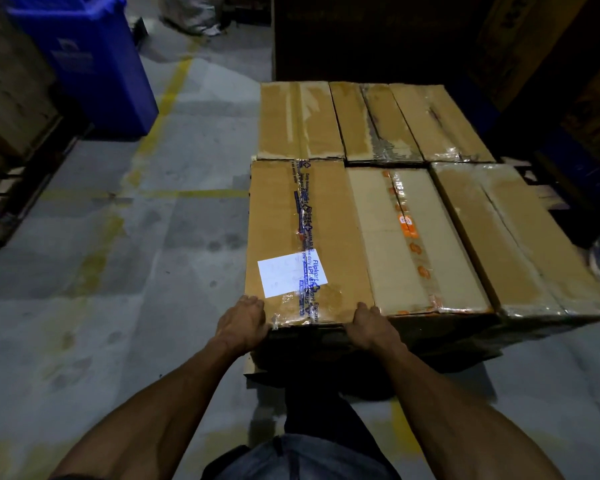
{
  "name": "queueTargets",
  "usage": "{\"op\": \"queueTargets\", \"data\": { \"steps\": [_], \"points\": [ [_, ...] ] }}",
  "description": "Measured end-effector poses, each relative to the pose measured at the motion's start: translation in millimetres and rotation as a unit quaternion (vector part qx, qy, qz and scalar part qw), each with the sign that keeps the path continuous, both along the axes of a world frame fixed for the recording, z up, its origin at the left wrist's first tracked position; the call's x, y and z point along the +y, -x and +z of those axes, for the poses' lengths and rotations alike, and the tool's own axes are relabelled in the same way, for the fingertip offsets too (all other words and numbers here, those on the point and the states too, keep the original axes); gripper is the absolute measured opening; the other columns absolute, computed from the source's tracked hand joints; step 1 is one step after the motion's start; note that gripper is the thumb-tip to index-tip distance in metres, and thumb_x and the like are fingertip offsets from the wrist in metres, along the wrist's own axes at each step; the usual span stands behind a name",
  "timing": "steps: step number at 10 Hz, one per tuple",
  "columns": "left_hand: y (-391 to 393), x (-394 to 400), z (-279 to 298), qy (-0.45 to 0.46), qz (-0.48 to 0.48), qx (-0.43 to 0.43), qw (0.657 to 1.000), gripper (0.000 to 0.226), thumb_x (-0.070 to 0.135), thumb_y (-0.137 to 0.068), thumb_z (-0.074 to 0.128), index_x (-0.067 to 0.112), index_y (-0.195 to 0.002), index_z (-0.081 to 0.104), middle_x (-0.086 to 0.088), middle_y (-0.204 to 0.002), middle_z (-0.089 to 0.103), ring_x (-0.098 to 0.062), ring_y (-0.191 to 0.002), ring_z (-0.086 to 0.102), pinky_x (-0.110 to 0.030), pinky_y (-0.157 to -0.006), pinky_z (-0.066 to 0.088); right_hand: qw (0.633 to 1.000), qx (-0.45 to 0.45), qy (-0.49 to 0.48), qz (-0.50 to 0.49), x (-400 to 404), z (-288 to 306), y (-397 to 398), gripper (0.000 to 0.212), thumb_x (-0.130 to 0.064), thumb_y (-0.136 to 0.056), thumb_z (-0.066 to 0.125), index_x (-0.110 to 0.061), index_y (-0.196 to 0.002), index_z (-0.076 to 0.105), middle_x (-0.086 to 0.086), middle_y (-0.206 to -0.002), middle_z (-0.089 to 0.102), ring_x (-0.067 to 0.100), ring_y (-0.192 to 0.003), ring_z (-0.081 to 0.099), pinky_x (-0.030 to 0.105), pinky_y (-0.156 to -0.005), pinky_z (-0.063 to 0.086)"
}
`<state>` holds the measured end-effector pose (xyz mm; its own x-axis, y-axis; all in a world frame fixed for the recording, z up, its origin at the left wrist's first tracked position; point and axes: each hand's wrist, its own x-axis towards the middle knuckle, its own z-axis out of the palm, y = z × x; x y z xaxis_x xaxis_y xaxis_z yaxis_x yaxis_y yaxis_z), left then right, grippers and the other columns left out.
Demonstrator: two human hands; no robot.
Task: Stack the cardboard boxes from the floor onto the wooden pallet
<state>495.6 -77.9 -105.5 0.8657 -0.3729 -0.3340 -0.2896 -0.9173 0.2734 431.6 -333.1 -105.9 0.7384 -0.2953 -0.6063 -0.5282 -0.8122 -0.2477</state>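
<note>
The near-left box (305, 237) is showing tan-brown cardboard, with clear tape (303, 209) printed in dark blue lettering running down its middle and a plain white label (290, 273) sitting across it. The middle box (395, 237) beside it is looking paler, almost cream, and is carrying a strip of tape with orange marks (409, 226) (one patch a solid orange square). The right box (520, 237) and the three behind it are showing dull yellow-brown under glossy clear tape. The bin (94, 60) at the upper left is glowing deep blue. The floor (118, 254) is showing mottled grey, crossed by worn yellow lines (163, 109)
</note>
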Motion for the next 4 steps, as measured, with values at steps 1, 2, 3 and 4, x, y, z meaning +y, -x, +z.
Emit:
{"op": "queueTargets", "data": {
  "steps": [1,2,3,4],
  "points": [
    [36.2,-1.9,19.3,0.054,0.042,-0.017,0.998,0.038,0.038,-0.098,0.053,0.01,-0.122,0.057,-0.01,-0.119,0.06,-0.028,-0.109,0.057,-0.037,-0.087,0.05,0.997,-0.055,-0.031,-0.037,14.6,23.5,35.4,0.048,-0.045,-0.096,0.045,-0.01,-0.129,0.049,0.017,-0.133,0.053,0.036,-0.12,0.053,0.045,-0.099,0.045],
    [73.7,-1.6,33.3,0.123,0.059,-0.037,0.99,0.033,0.04,-0.1,0.05,0.012,-0.113,0.063,-0.009,-0.111,0.067,-0.029,-0.103,0.062,-0.036,-0.079,0.051,0.991,-0.1,-0.049,-0.068,26.0,44.4,80.4,0.048,-0.045,-0.098,0.047,-0.01,-0.131,0.052,0.013,-0.134,0.055,0.034,-0.121,0.054,0.042,-0.099,0.046],
    [113.3,-3.9,40.7,0.175,0.064,-0.043,0.982,0.032,0.037,-0.102,0.048,0.012,-0.115,0.064,-0.009,-0.112,0.069,-0.03,-0.103,0.064,-0.037,-0.081,0.052,0.989,-0.105,-0.058,-0.087,34.0,54.4,127.2,0.05,-0.045,-0.1,0.045,-0.013,-0.137,0.049,0.011,-0.137,0.052,0.032,-0.124,0.052,0.041,-0.098,0.046],
    [148.8,-11.0,47.3,0.171,0.085,-0.023,0.981,0.039,0.039,-0.104,0.044,0.011,-0.125,0.062,-0.009,-0.121,0.068,-0.026,-0.108,0.063,-0.037,-0.086,0.051,0.985,-0.108,-0.054,-0.12,33.7,56.8,167.6,0.056,-0.049,-0.1,0.044,-0.014,-0.144,0.044,0.009,-0.142,0.05,0.03,-0.127,0.05,0.041,-0.101,0.045]
  ]
}}
